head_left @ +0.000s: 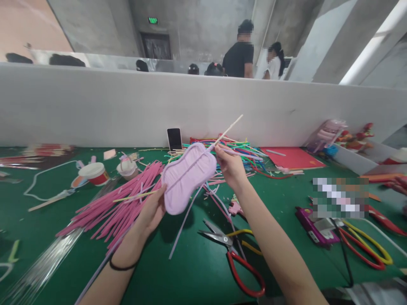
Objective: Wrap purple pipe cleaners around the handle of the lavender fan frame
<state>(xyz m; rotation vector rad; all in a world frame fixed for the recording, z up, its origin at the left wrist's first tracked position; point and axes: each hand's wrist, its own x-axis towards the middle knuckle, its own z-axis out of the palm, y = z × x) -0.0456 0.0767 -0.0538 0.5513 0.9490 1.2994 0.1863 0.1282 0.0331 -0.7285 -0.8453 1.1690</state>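
The left hand [153, 212] clamped the lilac pad [188, 178] at its near edge, thumb uppermost; the right hand [231, 166], extended farther forward, pinched the pale stick [229, 128] beside the far end.

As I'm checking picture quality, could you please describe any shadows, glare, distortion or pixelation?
In the head view, a shadow darkens the table below the lilac piece, glare streaks the clear plastic, heads at upper left look stretched, perhaps by a wide lens; head view again, coarse blocks hide part of the table at right.
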